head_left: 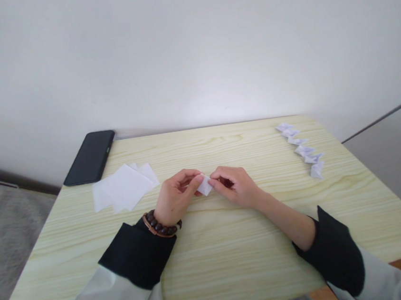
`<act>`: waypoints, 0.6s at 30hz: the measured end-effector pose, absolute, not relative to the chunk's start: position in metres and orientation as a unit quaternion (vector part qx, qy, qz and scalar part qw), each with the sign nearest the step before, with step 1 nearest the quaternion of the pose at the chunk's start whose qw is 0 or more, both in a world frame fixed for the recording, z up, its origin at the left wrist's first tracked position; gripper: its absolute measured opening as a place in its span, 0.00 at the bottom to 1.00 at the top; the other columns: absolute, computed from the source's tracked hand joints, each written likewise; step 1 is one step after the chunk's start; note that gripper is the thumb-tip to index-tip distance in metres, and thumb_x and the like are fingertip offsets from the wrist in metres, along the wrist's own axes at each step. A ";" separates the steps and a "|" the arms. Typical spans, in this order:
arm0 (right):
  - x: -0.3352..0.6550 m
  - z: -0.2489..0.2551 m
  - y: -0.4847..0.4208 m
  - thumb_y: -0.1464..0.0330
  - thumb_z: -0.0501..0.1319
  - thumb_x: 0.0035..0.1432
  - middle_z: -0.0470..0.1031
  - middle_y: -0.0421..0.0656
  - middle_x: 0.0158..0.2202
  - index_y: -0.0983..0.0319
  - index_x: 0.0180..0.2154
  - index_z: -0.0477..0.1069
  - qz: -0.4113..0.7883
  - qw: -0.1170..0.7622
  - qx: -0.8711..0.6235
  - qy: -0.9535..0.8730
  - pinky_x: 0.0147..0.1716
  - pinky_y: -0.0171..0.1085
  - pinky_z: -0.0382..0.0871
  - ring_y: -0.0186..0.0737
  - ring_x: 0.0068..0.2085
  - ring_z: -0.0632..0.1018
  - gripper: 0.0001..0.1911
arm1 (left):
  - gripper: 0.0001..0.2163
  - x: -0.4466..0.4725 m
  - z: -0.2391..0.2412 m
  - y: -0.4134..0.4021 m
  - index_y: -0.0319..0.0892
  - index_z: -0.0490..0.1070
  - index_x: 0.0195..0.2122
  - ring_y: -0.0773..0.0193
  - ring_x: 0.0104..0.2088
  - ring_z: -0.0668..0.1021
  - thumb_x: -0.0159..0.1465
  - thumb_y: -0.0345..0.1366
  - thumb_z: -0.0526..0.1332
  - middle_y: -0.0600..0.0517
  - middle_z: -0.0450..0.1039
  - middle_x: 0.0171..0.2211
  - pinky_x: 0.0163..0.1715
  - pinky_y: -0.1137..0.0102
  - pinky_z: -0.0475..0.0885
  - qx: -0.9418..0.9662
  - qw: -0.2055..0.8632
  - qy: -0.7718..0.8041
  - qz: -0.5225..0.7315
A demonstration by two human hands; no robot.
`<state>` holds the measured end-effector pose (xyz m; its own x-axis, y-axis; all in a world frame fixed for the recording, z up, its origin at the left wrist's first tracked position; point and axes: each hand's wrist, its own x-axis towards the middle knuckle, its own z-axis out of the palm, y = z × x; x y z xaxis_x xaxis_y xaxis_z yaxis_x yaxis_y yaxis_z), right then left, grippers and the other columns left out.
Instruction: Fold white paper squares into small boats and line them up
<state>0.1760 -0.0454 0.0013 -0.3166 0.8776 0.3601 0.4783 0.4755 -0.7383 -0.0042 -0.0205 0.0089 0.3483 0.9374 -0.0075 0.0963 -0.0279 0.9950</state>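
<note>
A small folded piece of white paper [205, 186] is held between my two hands above the middle of the table. My left hand [179, 193] pinches its left side between thumb and fingers; a dark bead bracelet is on that wrist. The right corner is pinched by my right hand [235, 184], thumb against curled fingers. The fingertips hide parts of the folds. To the left of my left hand lie several loose white paper sheets [127, 186], overlapping one another.
Several folded white paper shapes [304, 150] stand in a slanting row at the table's right. A black phone or tablet [90, 157] lies at the back left corner. The light wood-grain table [233, 256] meets a white wall [190, 51] behind.
</note>
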 end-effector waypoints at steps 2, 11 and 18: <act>0.176 0.001 -0.045 0.67 0.54 0.59 0.65 0.37 0.21 0.63 0.29 0.67 0.262 0.401 -0.460 -0.748 0.22 0.29 0.57 0.28 0.21 0.64 0.09 | 0.16 -0.004 0.009 -0.019 0.36 0.72 0.35 0.66 0.25 0.76 0.54 0.46 0.64 0.49 0.77 0.29 0.25 0.72 0.75 0.592 0.561 0.427 0.391; 0.175 0.004 -0.046 0.66 0.55 0.59 0.65 0.37 0.22 0.63 0.31 0.67 0.295 0.394 -0.466 -0.736 0.20 0.29 0.56 0.27 0.20 0.63 0.08 | 0.16 -0.006 0.010 -0.020 0.36 0.74 0.32 0.65 0.24 0.77 0.54 0.46 0.63 0.49 0.77 0.26 0.29 0.71 0.76 0.616 0.515 0.462 0.377; 0.176 0.003 -0.045 0.67 0.54 0.60 0.69 0.39 0.25 0.62 0.31 0.68 0.259 0.406 -0.454 -0.749 0.21 0.29 0.58 0.28 0.22 0.65 0.08 | 0.14 -0.003 0.015 -0.024 0.37 0.74 0.32 0.67 0.24 0.77 0.53 0.45 0.64 0.50 0.78 0.27 0.27 0.74 0.74 0.639 0.542 0.429 0.338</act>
<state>0.1759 -0.0451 0.0029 -0.2579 0.8911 0.3734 0.4700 0.4533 -0.7573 -0.0028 -0.0242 0.0153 0.4026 0.9148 -0.0331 0.1823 -0.0447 0.9822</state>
